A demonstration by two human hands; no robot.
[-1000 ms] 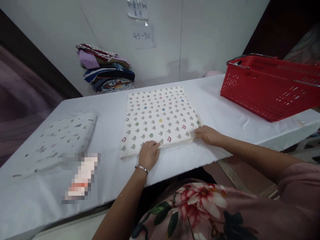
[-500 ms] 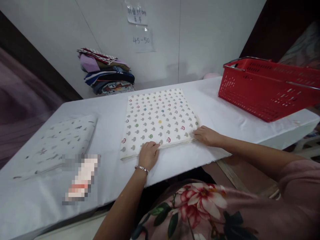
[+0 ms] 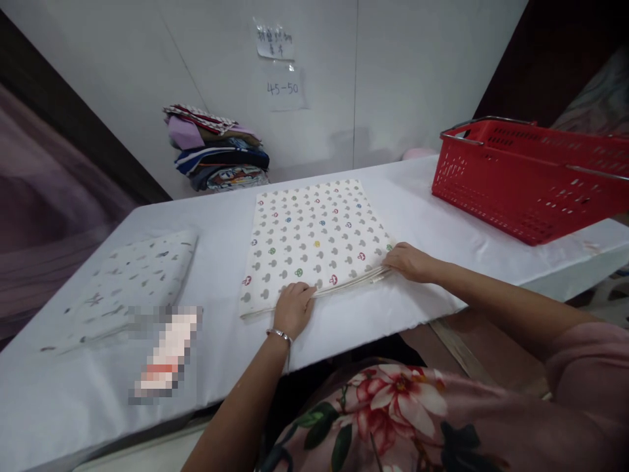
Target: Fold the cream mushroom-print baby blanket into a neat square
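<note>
A folded white cloth (image 3: pixel 314 244) printed with grey and coloured mushrooms lies flat on the white-covered table (image 3: pixel 216 262) in front of me. My left hand (image 3: pixel 295 307), with a bracelet at the wrist, holds its near edge around the middle, fingers curled over the top. At the near right corner my right hand (image 3: pixel 411 261) grips the edge, which is slightly raised so that stacked layers show. Both thumbs are mostly hidden. To the left rests a second folded white cloth (image 3: pixel 132 282) with small dark prints, touched by neither hand.
A red plastic basket (image 3: pixel 521 183) with metal handles stands at the right of the table. Behind the table edge, a stack of folded fabrics (image 3: pixel 219 147) leans by the wall. A blurred-out object (image 3: pixel 170 351) lies at the left front. Paper signs (image 3: pixel 282 88) hang on the wall.
The near edge by my right hand has risen slightly, and its layers now show more. Both hands keep nearly the same place on the cloth. The whole view has shifted a little.
</note>
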